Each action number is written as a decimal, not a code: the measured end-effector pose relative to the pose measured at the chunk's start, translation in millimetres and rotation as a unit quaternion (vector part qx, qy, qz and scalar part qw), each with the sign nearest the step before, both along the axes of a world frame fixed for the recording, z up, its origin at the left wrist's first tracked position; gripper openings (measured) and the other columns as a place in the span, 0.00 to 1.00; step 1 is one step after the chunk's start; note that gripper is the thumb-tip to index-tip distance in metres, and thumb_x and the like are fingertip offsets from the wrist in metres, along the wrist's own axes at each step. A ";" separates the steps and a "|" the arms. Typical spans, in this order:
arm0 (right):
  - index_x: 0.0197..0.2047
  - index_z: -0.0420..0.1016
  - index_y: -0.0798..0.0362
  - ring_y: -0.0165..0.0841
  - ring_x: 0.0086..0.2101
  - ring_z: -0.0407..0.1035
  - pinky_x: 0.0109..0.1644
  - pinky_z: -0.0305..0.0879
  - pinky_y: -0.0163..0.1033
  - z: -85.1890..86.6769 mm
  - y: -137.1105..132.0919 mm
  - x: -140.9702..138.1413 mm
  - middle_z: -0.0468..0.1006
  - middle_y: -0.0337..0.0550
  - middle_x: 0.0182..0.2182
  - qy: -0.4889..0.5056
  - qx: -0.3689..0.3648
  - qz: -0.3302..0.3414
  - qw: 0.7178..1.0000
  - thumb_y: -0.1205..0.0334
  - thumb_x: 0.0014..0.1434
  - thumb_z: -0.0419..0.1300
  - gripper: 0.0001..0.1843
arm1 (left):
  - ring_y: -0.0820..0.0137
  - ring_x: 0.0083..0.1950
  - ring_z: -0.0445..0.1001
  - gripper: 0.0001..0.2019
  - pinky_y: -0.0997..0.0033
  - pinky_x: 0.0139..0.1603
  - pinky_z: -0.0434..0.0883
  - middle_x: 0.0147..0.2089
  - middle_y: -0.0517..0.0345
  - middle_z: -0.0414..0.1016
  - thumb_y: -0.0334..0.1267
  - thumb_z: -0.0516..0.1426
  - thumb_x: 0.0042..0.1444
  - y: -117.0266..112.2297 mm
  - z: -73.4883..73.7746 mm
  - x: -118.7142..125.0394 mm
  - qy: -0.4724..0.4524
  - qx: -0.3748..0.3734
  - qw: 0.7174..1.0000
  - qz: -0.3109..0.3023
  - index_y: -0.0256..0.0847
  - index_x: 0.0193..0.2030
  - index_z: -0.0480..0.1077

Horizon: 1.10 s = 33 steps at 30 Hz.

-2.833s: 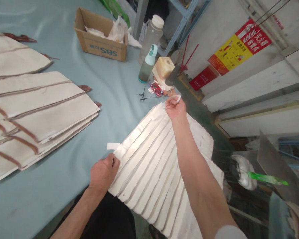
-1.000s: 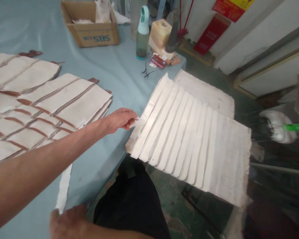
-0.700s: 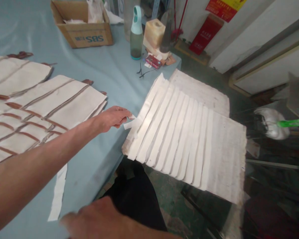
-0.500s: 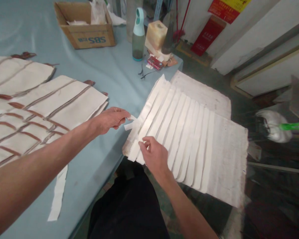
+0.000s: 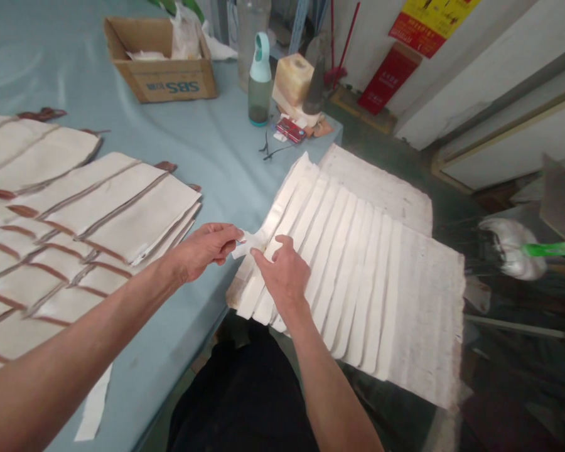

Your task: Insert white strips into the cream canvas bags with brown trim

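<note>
A board [image 5: 424,314] covered with several overlapping white strips [image 5: 339,251] juts off the corner of the blue table [image 5: 216,157]. My left hand [image 5: 202,251] pinches the loose near end of one white strip [image 5: 242,246] at the board's left edge. Beside it, my right hand [image 5: 282,273] rests on the strips, its fingers curled, thumb and forefinger closing on the same strip end. Whether the right fingers grip it or only press on it is unclear.
Stacks of cream fabric panels with brown trim [image 5: 75,220] fill the table's left side. A loose white strip [image 5: 91,408] hangs at the near table edge. At the back stand a cardboard box [image 5: 162,66], a green-capped bottle [image 5: 258,81], a yellowish block [image 5: 294,78] and small clutter [image 5: 289,129].
My right hand came up from below the picture onto the strips and moved to the strip end that my left hand holds. The left hand has stayed in place.
</note>
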State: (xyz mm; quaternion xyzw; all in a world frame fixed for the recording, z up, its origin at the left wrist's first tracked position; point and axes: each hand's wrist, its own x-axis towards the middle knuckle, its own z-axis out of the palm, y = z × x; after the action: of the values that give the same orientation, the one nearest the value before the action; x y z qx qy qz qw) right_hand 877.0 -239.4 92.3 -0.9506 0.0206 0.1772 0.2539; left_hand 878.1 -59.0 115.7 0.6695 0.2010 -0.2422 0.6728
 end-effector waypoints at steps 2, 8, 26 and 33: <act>0.69 0.74 0.49 0.49 0.55 0.82 0.54 0.73 0.47 4.0 -0.9 5.9 0.87 0.51 0.53 -0.030 0.019 0.044 0.998 0.49 0.69 0.72 0.30 | 0.76 0.20 0.53 0.25 0.74 0.24 0.58 0.20 0.74 0.55 0.49 0.64 0.72 -4.0 0.5 -1.0 -0.017 0.010 1.000 -0.009 0.43 0.26 0.63; 0.48 0.85 0.48 0.41 0.49 0.82 0.52 0.70 0.40 1.1 -6.2 45.1 0.89 0.43 0.45 -0.034 0.087 0.145 0.985 0.66 0.72 0.65 0.06 | 0.68 0.27 0.66 0.22 0.66 0.31 0.68 0.27 0.60 0.71 0.60 0.57 0.66 -3.0 -11.3 -0.5 -0.106 0.102 0.989 -0.006 0.42 0.35 0.76; 0.34 0.79 0.50 0.36 0.35 0.81 0.38 0.69 0.35 -14.9 -17.4 80.6 0.87 0.41 0.32 0.006 0.124 0.122 0.985 0.54 0.72 0.62 0.15 | 0.55 0.59 0.79 0.09 0.45 0.64 0.76 0.54 0.51 0.82 0.44 0.65 0.73 -62.1 -104.4 -38.5 -0.223 0.493 0.840 -0.045 0.39 0.51 0.79; 0.33 0.77 0.49 0.36 0.36 0.77 0.40 0.66 0.37 -18.5 -27.5 87.7 0.84 0.39 0.30 -0.022 0.086 0.137 0.987 0.53 0.72 0.62 0.15 | 0.61 0.49 0.83 0.11 0.53 0.54 0.83 0.51 0.52 0.83 0.44 0.64 0.76 -57.6 -109.9 -45.9 -0.200 0.490 0.840 -0.120 0.39 0.55 0.79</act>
State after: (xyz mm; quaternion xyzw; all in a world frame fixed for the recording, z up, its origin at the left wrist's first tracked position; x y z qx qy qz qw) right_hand 964.7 -266.9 73.8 -0.9229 -0.1306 0.1901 0.3082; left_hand 832.2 -116.6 5.8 0.9646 0.0731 -0.0518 0.2482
